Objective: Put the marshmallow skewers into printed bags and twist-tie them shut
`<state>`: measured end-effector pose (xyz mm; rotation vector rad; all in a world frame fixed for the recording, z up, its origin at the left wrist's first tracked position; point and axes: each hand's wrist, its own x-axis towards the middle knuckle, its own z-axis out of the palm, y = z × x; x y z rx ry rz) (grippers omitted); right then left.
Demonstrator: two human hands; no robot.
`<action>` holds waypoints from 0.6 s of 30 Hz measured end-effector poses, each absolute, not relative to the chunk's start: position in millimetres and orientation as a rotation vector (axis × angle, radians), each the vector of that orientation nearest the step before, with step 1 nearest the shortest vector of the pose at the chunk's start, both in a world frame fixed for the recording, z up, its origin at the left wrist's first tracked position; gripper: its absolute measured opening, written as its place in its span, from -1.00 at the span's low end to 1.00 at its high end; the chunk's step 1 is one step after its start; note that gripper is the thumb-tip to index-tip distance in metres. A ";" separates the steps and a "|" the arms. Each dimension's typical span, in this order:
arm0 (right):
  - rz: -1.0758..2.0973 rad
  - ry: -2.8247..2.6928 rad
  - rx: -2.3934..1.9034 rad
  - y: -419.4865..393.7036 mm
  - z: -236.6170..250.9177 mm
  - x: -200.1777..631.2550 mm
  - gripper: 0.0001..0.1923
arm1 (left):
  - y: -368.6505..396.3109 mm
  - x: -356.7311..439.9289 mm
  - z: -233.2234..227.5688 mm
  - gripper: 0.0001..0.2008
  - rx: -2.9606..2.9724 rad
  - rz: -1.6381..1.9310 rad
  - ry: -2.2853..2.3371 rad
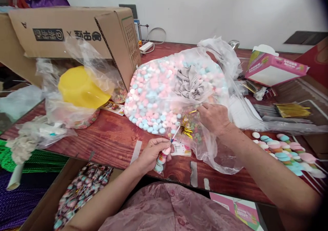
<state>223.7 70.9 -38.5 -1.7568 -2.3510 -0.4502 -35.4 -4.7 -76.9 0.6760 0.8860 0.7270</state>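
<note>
My left hand [157, 152] is closed around a wrapped marshmallow skewer [161, 162], its pink, white and blue pieces hanging below the fingers. The skewer's white stick [175, 133] points up and to the right. My right hand [214, 116] pinches a thin gold twist tie [192, 112] over the plastic. Just below lies a small bunch of gold ties [187, 130]. Behind both hands sits a big clear bag of marshmallows [151, 97] in pink, white and blue, with a grey scrunched cloth [189, 84] on it.
Unwrapped marshmallow skewers [287, 152] lie at the right, near bundled gold twist ties [292, 110] and a pink box [276, 67]. At left are a cardboard box [74, 29] and a yellow bowl-shaped thing [82, 87]. Below the table edge, a carton holds many wrapped skewers [82, 190].
</note>
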 end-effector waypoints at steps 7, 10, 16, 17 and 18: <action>-0.778 -2.208 -1.574 51.3 -39.8 229.9 -0.76 | 23.9 -12.7 -54.1 -0.69 0.583 0.806 0.689; -0.754 -2.144 -1.418 37.2 -46.9 226.7 -0.79 | 35.8 3.6 -45.8 -0.70 0.574 0.837 0.656; -0.646 -2.057 -1.269 9.8 -66.7 223.4 -0.79 | 43.7 29.7 -45.5 -0.73 0.579 0.819 0.663; -0.619 -2.053 -1.263 7.5 -70.2 224.2 -0.79 | 43.5 32.2 -47.3 -0.73 0.594 0.821 0.681; -0.599 -2.044 -1.267 6.1 -73.3 225.3 -0.80 | 43.3 34.1 -49.2 -0.73 0.607 0.825 0.698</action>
